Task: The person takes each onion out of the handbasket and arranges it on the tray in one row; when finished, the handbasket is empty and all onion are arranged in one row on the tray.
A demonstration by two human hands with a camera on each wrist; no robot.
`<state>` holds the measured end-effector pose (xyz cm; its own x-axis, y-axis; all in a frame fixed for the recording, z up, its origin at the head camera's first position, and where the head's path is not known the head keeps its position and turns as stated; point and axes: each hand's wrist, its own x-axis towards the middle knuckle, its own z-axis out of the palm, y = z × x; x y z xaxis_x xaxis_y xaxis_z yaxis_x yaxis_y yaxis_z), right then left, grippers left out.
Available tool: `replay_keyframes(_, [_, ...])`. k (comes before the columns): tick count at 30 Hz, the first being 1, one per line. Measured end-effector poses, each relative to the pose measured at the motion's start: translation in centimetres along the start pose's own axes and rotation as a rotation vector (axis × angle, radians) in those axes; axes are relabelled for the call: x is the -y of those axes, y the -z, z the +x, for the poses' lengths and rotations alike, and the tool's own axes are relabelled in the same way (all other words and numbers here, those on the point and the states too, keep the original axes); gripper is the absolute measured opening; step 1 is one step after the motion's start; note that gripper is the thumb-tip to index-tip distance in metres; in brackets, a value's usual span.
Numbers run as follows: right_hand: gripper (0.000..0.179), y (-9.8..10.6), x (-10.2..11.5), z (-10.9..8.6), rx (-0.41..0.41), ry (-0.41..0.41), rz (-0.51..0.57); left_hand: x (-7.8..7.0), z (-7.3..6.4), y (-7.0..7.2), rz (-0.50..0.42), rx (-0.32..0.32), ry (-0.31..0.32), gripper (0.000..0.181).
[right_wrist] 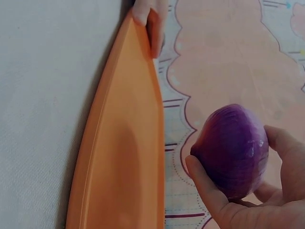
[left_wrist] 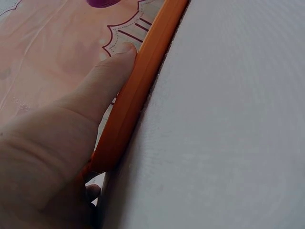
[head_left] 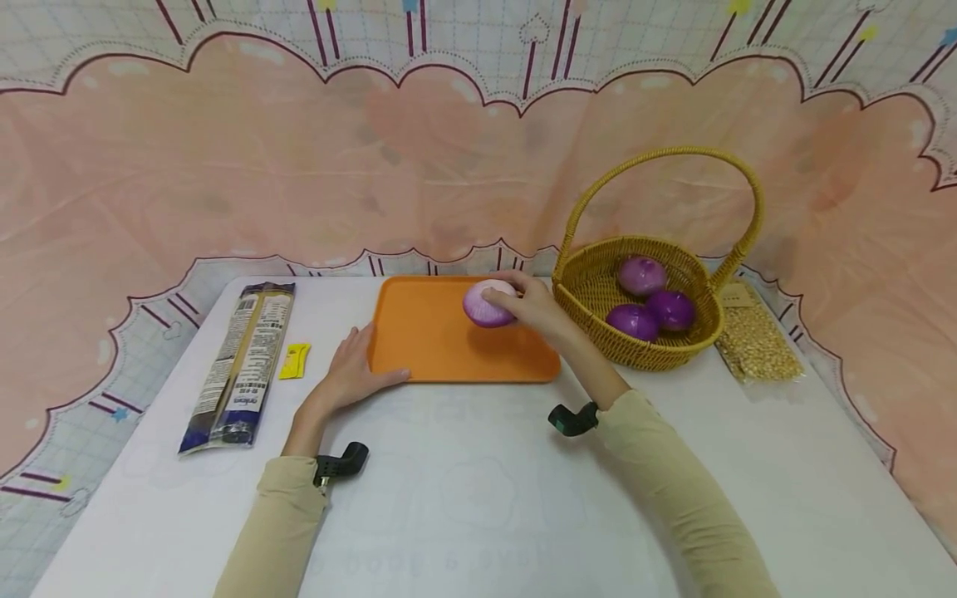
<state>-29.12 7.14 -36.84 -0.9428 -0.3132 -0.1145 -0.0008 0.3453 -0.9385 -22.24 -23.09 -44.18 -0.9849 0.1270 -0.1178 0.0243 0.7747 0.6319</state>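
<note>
My right hand (head_left: 537, 306) holds a purple onion (head_left: 488, 304) above the orange tray (head_left: 434, 349), whose surface shows the onion's shadow. In the right wrist view, thumb and fingers pinch that onion (right_wrist: 233, 151) from its sides, apart from the tray. At the tray's front left corner rests my left hand (head_left: 355, 368), its thumb laid along the front rim and its fingers stretched along the left side. The left wrist view shows the thumb (left_wrist: 112, 74) touching the tray's rim (left_wrist: 138, 90); most of the other fingers are hidden there.
Right of the tray stands a tall-handled wicker basket (head_left: 635, 353) with three purple onions (head_left: 641, 276) inside. Beside it lies a clear bag of yellowish kernels (head_left: 758, 336). On the left are a long printed food packet (head_left: 242, 365) and a small yellow packet (head_left: 295, 360).
</note>
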Motion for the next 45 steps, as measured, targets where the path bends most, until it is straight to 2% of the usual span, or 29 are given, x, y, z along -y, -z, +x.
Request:
replay_keyframes(8, [0.055, -0.6, 0.2, 0.4, -0.013, -0.009, 0.009, 0.1, -0.1, -0.1, 0.007, -0.005, -0.005, 0.112])
replay_keyframes(21, [0.057, -1.5, 0.4, 1.2, 0.010, -0.039, 0.044, 0.2, 0.0, 0.0, 0.012, -0.008, -0.019, 0.112])
replay_keyframes(29, [0.059, -2.3, 0.5, 1.8, 0.000, -0.012, -0.021, 0.2, 0.1, -0.1, 0.012, -0.016, -0.033, 0.112])
replay_keyframes(45, [0.055, -4.5, 0.9, 3.8, -0.003, 0.056, -0.057, 0.2, 0.1, -0.2, 0.029, -0.017, -0.027, 0.111])
